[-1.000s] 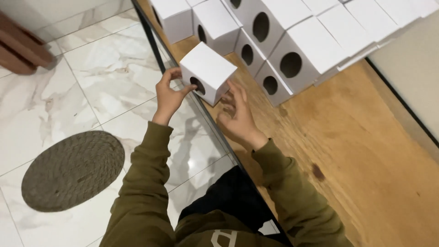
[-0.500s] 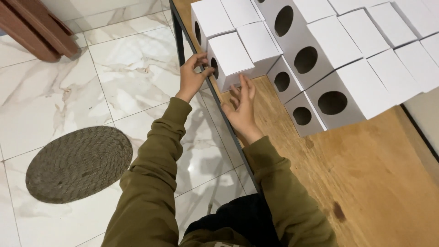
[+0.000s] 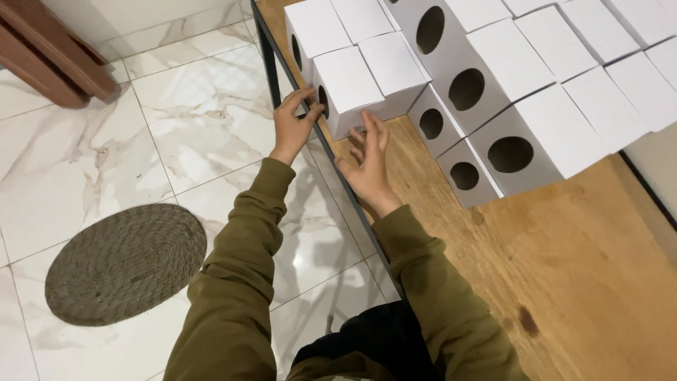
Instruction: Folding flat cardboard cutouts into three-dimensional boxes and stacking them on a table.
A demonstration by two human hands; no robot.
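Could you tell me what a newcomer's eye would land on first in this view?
Probably the stack of white boxes, each with a round hole in one face, on the wooden table at upper right. Next, the left hand and right hand against the nearest box at the table's edge. Lower left, an oval woven mat lies on the marble floor.

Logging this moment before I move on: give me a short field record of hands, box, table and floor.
left hand: fingers on the round-holed side of a white cardboard box
right hand: open, fingertips at the same box's lower edge
box position: at the near end of the row of white holed boxes, touching its neighbours
surface: wooden table top with black metal edge
floor: marble tiles, oval woven grey mat
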